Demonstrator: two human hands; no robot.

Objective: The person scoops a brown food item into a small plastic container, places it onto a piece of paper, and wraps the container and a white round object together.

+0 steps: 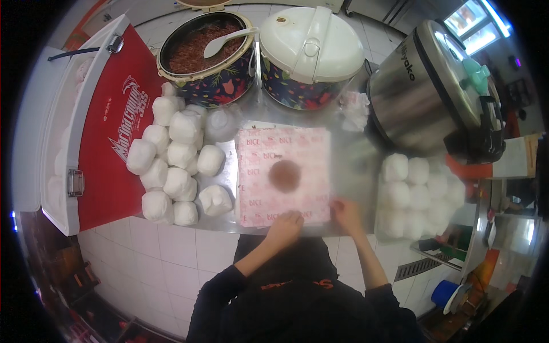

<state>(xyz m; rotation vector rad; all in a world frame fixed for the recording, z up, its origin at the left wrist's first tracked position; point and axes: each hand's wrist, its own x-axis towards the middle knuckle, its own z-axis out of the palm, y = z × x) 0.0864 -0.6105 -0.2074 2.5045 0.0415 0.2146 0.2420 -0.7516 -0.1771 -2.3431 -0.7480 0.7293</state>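
A stack of printed pink-and-white wrapping paper (257, 188) lies flat at the front of the steel table. A blurred, round brown patch (284, 176) shows at its middle; I cannot tell whether it is food or a mark. My left hand (285, 228) rests over the paper's front edge with its fingers curled. At the right edge, the fingertips of my right hand (347, 215) meet the sheets. Whether either hand pinches paper is unclear. White wrapped bundles (178, 182) are heaped left of the stack, one bundle (215, 200) lying close beside it.
Behind stand an uncovered rice cooker (206, 55) of reddish-brown rice with a white paddle (227, 40), a lidded cooker (306, 55) and a large steel cooker (416, 90). A red-and-white cool box (113, 124) borders the left. More white bundles (411, 197) sit right, near crumpled paper (354, 110).
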